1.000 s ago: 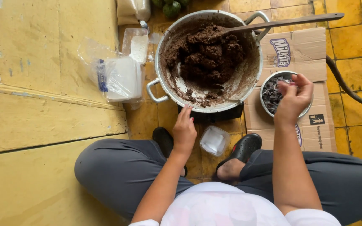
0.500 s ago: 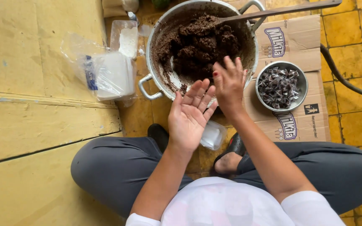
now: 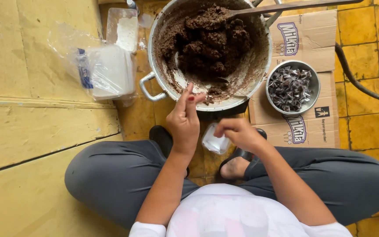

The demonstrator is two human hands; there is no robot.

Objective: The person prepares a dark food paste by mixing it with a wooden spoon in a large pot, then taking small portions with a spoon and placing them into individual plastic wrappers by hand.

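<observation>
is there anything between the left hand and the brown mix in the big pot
Nothing visible. The left hand is raised at the near rim of the pot, fingertips just short of the brown mix. The spoon rests across the far side, and the right hand is lower, near a small clear wrapper.

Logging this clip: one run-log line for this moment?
left hand: raised at pot rim | right hand: over clear wrapper | bowl: wrapped sweets
</observation>
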